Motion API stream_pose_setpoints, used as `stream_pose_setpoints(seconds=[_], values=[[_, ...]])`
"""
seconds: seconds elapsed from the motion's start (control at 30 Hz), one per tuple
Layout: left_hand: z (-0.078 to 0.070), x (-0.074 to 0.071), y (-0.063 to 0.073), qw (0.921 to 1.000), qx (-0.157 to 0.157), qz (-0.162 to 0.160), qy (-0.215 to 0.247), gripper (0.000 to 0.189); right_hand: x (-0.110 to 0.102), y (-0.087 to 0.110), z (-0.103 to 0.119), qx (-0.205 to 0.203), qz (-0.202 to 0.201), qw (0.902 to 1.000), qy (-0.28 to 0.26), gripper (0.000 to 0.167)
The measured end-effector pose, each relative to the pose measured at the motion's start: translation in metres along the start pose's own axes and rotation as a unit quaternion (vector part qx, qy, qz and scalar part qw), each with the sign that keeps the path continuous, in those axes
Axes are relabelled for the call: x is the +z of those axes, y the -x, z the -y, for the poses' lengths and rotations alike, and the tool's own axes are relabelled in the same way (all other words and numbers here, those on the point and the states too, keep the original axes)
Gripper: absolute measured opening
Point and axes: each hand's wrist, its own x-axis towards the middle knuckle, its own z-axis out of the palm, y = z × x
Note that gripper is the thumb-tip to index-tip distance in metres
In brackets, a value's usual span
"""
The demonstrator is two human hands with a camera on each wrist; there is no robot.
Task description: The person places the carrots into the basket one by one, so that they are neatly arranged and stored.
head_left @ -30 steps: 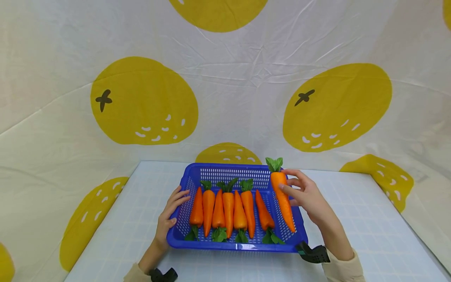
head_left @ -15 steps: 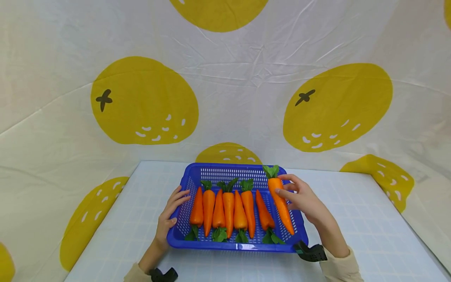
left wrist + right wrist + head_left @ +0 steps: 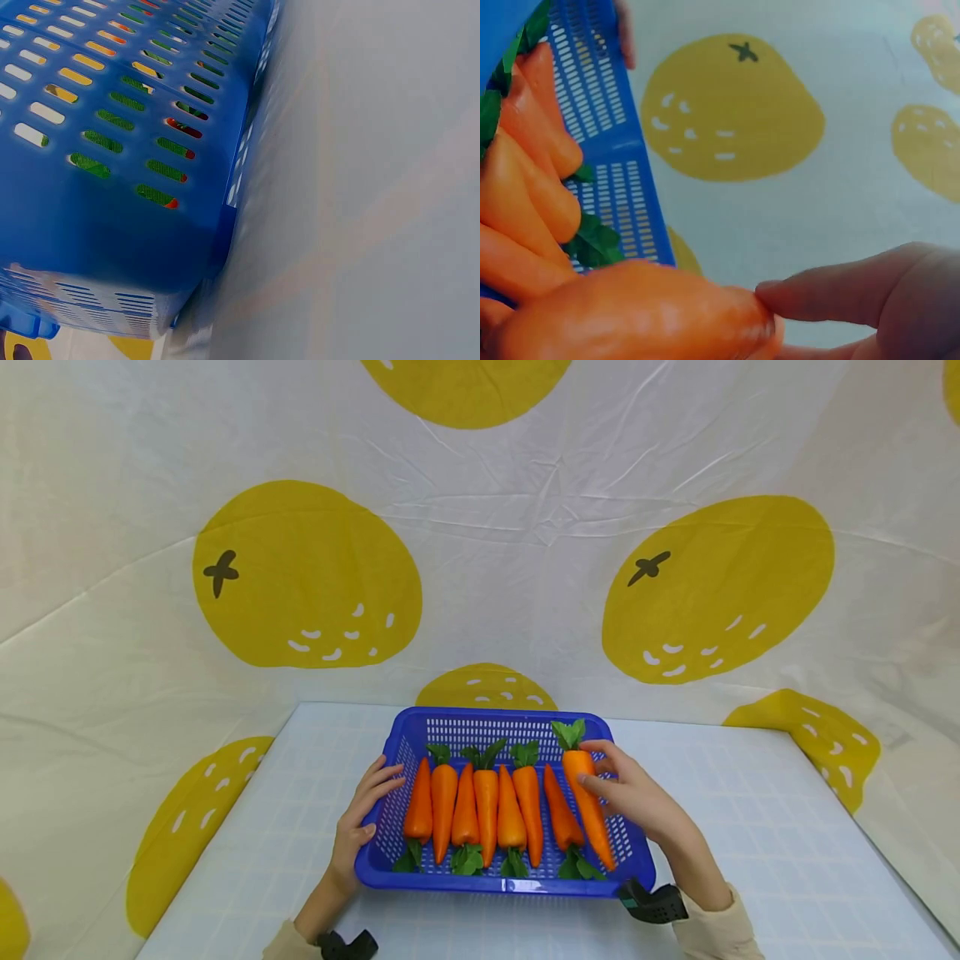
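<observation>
My right hand (image 3: 630,789) pinches a carrot (image 3: 587,802) near its leafy top, thumb on the near side, at the right end of a blue plastic basket (image 3: 517,885). The carrot's leaves point to the back wall and its tip to the front. In the right wrist view the same carrot (image 3: 637,315) fills the bottom, with thumb or finger at its thick end. Several other carrots (image 3: 486,810) lie in a row inside, leaves alternating back and front. My left hand (image 3: 358,822) rests against the basket's left side, fingers over the rim, and holds it.
The basket stands on a table (image 3: 247,860) with a pale checked cloth. Behind it hangs a white curtain (image 3: 517,568) printed with large yellow fruit. A black camera strap (image 3: 652,903) at the right wrist overlaps the basket's front right corner.
My right hand has brought the carrot left and down toward the front, closer to the rightmost carrot of the row. The left hand and the basket have stayed put.
</observation>
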Motion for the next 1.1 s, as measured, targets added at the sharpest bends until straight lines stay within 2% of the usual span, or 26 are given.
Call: stream_pose_setpoints(seconds=[0.13, 0.33, 0.63, 0.9, 1.1], values=[[-0.001, 0.0, 0.0, 1.0, -0.003, 0.001, 0.001, 0.052, 0.005, 0.001, 0.001, 0.004, -0.003, 1.0, 0.009, 0.054], [0.0, -0.002, 0.0, 1.0, -0.002, -0.002, -0.002, 0.052, 0.013, 0.001, 0.001, 0.017, -0.024, 0.9974, 0.066, 0.052], [0.002, -0.001, 0.0, 0.9999, 0.01, -0.002, -0.001, 0.052, 0.018, 0.0, 0.001, 0.005, -0.052, 0.9805, 0.189, 0.052], [-0.001, -0.001, 0.001, 1.0, -0.003, -0.004, -0.003, 0.052, 0.005, 0.001, 0.029, -0.001, -0.061, 0.9662, 0.25, 0.052], [-0.001, -0.001, 0.001, 1.0, -0.007, 0.0, 0.0, 0.052, -0.003, -0.016, 0.047, 0.009, -0.046, 0.9585, 0.281, 0.049]])
